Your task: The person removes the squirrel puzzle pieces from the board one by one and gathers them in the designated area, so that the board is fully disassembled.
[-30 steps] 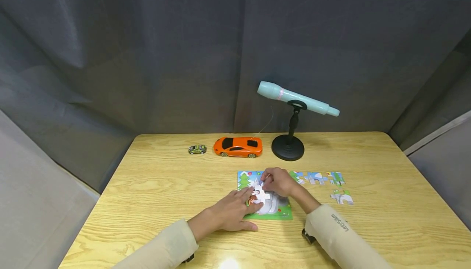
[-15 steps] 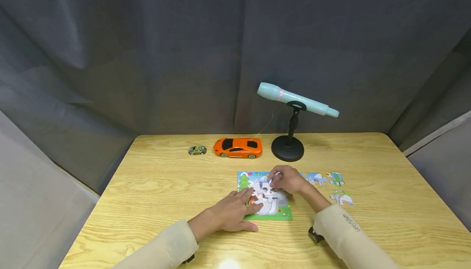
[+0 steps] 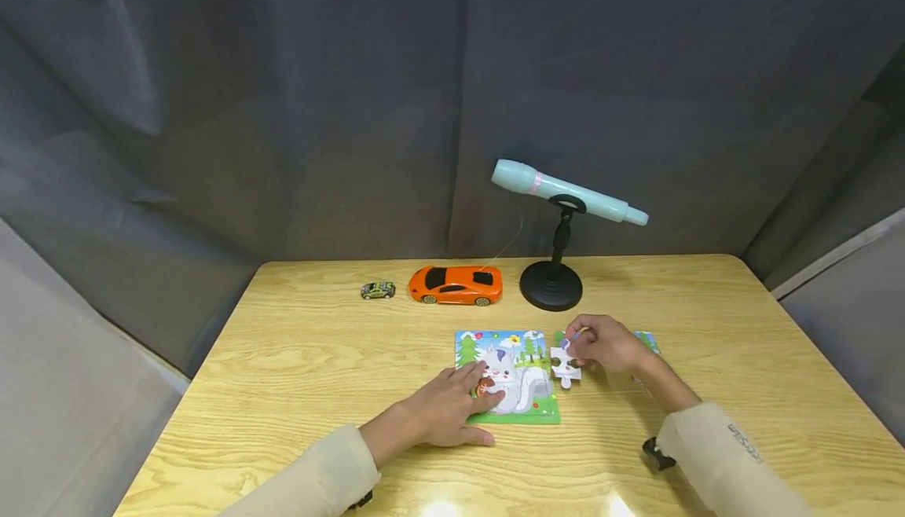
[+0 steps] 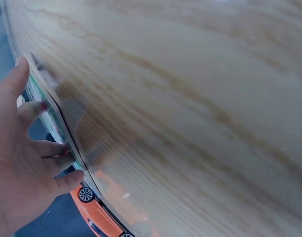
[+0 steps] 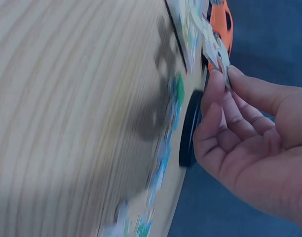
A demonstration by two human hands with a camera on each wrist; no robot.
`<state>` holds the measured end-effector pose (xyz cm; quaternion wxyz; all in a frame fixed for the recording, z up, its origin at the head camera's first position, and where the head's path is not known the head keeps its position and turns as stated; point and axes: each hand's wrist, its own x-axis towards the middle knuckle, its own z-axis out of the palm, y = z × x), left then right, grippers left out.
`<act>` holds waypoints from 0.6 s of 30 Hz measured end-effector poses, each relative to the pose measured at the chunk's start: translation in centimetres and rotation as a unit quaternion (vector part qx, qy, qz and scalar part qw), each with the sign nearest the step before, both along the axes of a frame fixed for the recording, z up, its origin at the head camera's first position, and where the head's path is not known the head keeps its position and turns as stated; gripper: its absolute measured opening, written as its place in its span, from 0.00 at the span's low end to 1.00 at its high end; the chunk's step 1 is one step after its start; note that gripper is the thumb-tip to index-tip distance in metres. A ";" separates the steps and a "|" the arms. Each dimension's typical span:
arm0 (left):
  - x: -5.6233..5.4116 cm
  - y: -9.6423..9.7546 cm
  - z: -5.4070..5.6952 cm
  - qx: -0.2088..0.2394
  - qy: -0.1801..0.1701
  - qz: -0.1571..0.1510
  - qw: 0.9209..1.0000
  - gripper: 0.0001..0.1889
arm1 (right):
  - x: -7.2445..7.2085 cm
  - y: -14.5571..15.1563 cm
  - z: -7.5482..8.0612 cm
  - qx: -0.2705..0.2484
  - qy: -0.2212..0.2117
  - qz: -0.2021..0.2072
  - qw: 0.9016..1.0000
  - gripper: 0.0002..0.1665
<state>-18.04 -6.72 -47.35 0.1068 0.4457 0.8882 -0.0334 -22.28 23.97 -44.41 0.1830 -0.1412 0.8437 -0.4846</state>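
right grip (image 3: 608, 342) pinching piece (image 3: 565, 366) (raised), left grip (image 3: 452, 405) splayed

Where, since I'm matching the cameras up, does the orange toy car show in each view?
Head: orange toy car just below the picture's centre.
Left wrist: orange toy car at the bottom, left of centre, cut off.
Right wrist: orange toy car at the top, right of centre, partly behind the puzzle piece.
Shared landmark: squirrel board.
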 end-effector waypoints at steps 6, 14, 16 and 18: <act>0.1 0.0 0.0 0.001 0.006 0.000 1.000 0.36 | 0.5 2.6 0.0 0.015 -0.016 -0.003 1.000 0.12; 0.0 0.0 0.0 0.005 0.007 -0.002 1.000 0.35 | 1.0 4.4 -0.5 0.046 -0.015 -0.021 0.999 0.12; 0.0 0.0 0.0 0.003 0.009 -0.002 1.000 0.35 | 1.0 4.6 -0.7 0.060 -0.015 -0.029 0.998 0.12; 0.0 0.0 0.0 0.001 0.010 -0.004 1.000 0.35 | 1.1 4.8 -0.8 0.080 -0.013 -0.039 0.996 0.12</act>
